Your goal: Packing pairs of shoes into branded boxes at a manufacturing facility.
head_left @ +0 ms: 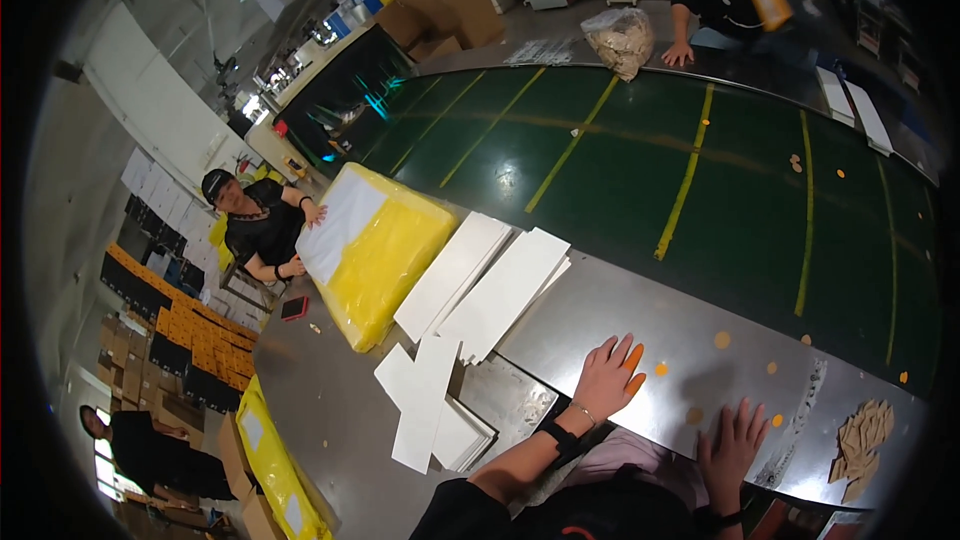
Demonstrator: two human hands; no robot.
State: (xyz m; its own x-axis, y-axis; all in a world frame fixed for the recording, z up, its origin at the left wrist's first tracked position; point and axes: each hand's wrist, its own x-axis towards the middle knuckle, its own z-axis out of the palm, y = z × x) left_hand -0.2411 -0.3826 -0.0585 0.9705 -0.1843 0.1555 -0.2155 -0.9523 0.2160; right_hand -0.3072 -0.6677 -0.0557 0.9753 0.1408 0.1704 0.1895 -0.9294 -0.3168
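Head view: left hand (607,377) flat, fingers spread, orange-tipped, pressing bare steel table (560,325) as if for support; right hand (733,447) likewise splayed flat, holding nothing. White sheets (485,285) fanned just left, within reach; yellow bundle (375,250) beyond, steadied by a seated person (255,225). Green conveyor (640,170) behind.

The left hand (607,372) wears orange fingertip covers, a thin bracelet and a black wristband (fairly broad); the right hand (733,443) has a black band too.
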